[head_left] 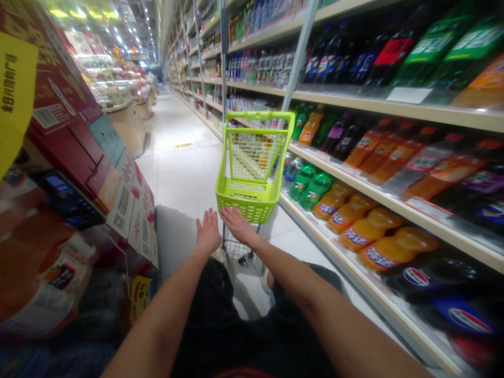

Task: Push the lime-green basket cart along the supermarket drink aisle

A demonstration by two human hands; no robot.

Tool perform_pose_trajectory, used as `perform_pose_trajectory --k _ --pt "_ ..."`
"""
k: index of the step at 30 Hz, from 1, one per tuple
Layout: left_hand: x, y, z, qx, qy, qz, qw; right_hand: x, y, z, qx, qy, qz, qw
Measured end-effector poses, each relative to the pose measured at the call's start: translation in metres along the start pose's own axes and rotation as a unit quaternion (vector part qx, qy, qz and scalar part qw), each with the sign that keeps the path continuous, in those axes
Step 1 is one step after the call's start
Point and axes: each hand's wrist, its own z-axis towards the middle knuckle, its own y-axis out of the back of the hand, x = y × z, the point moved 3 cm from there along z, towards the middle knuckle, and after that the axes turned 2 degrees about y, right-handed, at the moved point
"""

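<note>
My left hand [209, 230] is stretched forward with its fingers apart and nothing in it. Beside it, my right hand [237, 224] lies flat with the fingers extended, in front of the lower left corner of a lime-green shopping cart [252, 205]. Whether the right fingertips touch the cart's basket I cannot tell. The cart stands upright on the aisle floor just beyond both hands, and its basket holds nothing that I can see. Below the hands are my dark-clothed legs and part of my shoes.
Shelves [394, 107] of bottled drinks run along the right, with orange soda bottles [354, 207] and cola bottles on the lowest level. Stacked cartons [134, 210] and wrapped packs [51, 262] line the left. A white tiled floor [173, 163] stretches down the aisle.
</note>
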Motion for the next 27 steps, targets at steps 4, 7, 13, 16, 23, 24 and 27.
perform_pose_trajectory --k 4,7,13,16,23,24,27 --pt "0.003 0.000 0.002 0.009 0.017 0.003 1.000 -0.001 0.021 0.032 -0.066 0.018 -0.007 0.998" --pt "0.007 0.003 0.000 0.014 0.024 0.003 1.000 -0.007 0.019 0.041 -0.057 0.004 -0.026 0.998" --pt "0.011 0.004 -0.004 -0.001 0.012 0.006 1.000 -0.006 -0.019 -0.007 0.015 0.000 -0.039 0.999" --pt "0.007 0.000 -0.005 -0.004 0.001 0.007 1.000 -0.004 -0.020 -0.026 0.029 -0.005 -0.044 0.999" --pt "-0.016 -0.003 -0.003 -0.001 -0.009 -0.004 1.000 -0.015 0.036 -0.015 -0.052 -0.024 -0.041 0.997" --pt "-0.020 -0.003 -0.003 0.001 -0.012 -0.005 1.000 -0.018 0.040 -0.014 -0.052 -0.031 -0.042 0.997" --pt "-0.030 -0.001 -0.004 -0.001 -0.030 -0.001 1.000 -0.024 0.031 -0.024 -0.027 -0.043 -0.047 0.998"
